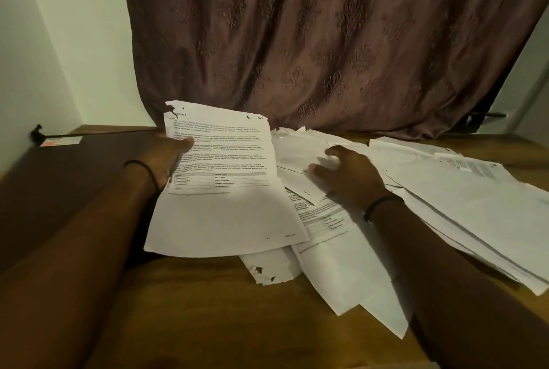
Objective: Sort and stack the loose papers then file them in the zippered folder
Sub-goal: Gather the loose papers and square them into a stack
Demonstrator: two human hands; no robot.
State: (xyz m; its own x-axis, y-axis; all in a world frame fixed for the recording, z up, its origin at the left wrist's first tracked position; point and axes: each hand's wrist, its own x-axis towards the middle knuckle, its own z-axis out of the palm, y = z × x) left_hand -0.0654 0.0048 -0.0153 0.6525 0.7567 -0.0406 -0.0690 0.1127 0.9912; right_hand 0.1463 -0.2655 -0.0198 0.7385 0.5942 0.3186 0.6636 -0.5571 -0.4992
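**Left hand holding a sheaf, right hand on the pile**

Left hand (166,163) grips one sheaf of papers (225,199) by its left edge, thumb on top, lifted over the table (193,324). Top sheet has printed paragraphs plus a small grid and torn top corners (text too blurred to read). Right hand (347,174) rests on the loose papers (445,205), fingers spread and lightly bent, gripping nothing. That pile fans across the table's right half, overlapping; sheet count can't be told. One zippered folder (65,190), dark brown, lies flat at left beside the sheaf; contents not visible. One orange-and-white label (61,141) at its far edge, unreadable. A dark band (383,202) on each wrist. Curtain (326,41) behind.
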